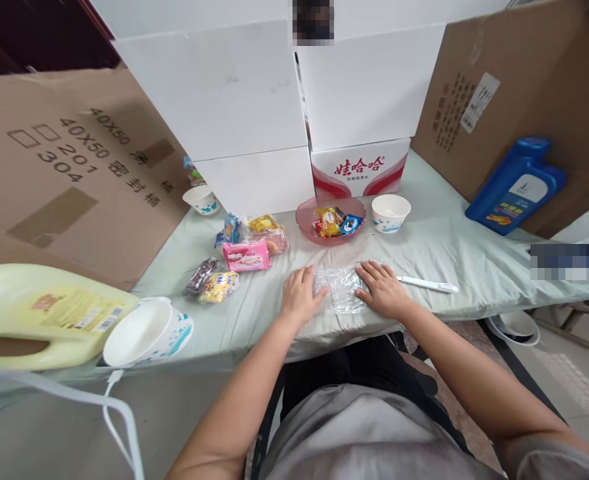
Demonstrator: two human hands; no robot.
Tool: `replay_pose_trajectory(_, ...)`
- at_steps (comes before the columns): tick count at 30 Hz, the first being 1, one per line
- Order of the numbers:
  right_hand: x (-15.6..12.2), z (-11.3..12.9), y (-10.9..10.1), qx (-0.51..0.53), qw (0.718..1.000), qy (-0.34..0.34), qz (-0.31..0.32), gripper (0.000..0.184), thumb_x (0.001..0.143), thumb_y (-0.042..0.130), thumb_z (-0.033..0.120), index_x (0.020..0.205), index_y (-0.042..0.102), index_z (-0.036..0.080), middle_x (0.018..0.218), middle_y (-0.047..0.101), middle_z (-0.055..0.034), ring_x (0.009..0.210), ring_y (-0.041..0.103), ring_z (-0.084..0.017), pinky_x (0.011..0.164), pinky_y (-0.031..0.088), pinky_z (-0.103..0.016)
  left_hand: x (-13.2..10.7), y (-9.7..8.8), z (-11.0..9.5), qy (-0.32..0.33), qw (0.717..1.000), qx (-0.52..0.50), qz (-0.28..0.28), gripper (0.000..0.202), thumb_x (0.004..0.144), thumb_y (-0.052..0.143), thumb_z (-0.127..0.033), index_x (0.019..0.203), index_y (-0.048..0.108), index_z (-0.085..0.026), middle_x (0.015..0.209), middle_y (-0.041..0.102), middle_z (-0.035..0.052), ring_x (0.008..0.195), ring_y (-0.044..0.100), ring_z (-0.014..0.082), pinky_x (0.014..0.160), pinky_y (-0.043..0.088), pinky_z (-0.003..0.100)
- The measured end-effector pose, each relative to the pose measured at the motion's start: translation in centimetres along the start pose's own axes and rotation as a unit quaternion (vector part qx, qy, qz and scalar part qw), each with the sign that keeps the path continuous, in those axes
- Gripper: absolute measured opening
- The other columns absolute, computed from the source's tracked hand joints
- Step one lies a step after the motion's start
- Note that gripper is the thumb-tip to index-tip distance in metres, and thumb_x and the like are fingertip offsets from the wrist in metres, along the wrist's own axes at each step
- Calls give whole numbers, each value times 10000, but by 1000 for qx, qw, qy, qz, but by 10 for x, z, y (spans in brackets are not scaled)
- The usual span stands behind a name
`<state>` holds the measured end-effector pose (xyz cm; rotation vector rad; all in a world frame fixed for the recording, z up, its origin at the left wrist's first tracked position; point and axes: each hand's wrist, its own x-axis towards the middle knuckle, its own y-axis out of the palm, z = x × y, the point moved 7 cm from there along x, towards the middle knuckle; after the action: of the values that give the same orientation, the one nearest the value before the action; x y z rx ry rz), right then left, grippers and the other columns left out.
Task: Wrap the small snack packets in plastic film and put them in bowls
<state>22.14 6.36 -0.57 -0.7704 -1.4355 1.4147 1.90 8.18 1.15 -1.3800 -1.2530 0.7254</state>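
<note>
A clear plastic bag [341, 288] lies flat on the pale green table cover near the front edge. My left hand [302, 294] rests on its left edge with fingers stretched flat. My right hand [383, 287] presses on its right edge, fingers also spread flat. A white pen-like stick [428, 285] lies just right of my right hand. Behind the bag stands a pink plate [306, 221] holding a few wrapped snacks [333, 221].
Loose snack packets [247, 252] lie at the left. A white bowl [390, 213] stands beside the plate, another bowl [201, 199] at the back left, a third [144, 331] near a yellow jug [39, 315]. A blue bottle [517, 187] leans at right. White and brown boxes [369, 87] wall the back.
</note>
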Motion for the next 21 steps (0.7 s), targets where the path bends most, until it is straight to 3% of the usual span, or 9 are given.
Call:
replay_pose_trajectory(4, 0, -2, 6, -14, 1000, 5, 16, 621, 962, 369, 514, 1451, 414, 133, 1524, 380, -122, 1415, 306, -299, 1142, 235, -480, 13, -12, 43, -106, 990, -86, -21, 330, 772, 635, -261, 1084, 667, -158, 1033, 666, 120, 1050, 584, 294, 946, 443, 403)
replay_pose_trajectory(6, -1, -3, 5, -15, 1000, 5, 12, 616, 963, 369, 514, 1447, 422, 138, 1521, 386, -119, 1413, 312, -296, 1142, 240, -477, 20, -11, 57, -128, 984, -126, -11, 159, 767, 614, -219, 900, 690, -179, 864, 677, 67, 881, 629, 234, 833, 482, 335)
replay_pose_trajectory(8, -1, -2, 3, -15, 1000, 5, 5, 609, 962, 372, 513, 1442, 430, 142, 1517, 393, -118, 1412, 315, -294, 1140, 243, -479, 26, -9, 65, -136, 980, -146, -7, 113, 806, 562, -227, 828, 663, -182, 761, 665, 27, 733, 629, 177, 711, 487, 275)
replay_pose_trajectory(14, -1, -2, 4, -18, 1000, 5, 2, 599, 961, 380, 505, 1435, 438, 142, 1513, 402, -112, 1405, 325, -291, 1136, 253, -477, 28, -2, 71, -154, 974, -162, -34, 130, 874, 480, -228, 910, 595, -181, 783, 673, 5, 697, 627, 131, 657, 459, 222)
replay_pose_trajectory(18, -1, -2, 5, -25, 1000, 2, 1, 605, 960, 375, 508, 1436, 436, 141, 1516, 397, -113, 1407, 320, -294, 1135, 251, -480, 27, -2, 69, -166, 977, -124, -48, 82, 862, 524, -220, 867, 604, -203, 793, 665, 28, 775, 634, 186, 719, 455, 280)
replay_pose_trajectory(21, 0, -3, 7, -30, 1000, 4, 4, 609, 960, 368, 508, 1447, 422, 146, 1521, 387, -116, 1410, 317, -296, 1136, 245, -485, 27, -10, 65, -173, 981, -57, -70, 118, 852, 535, -195, 927, 626, -190, 927, 662, 95, 900, 630, 251, 784, 463, 350)
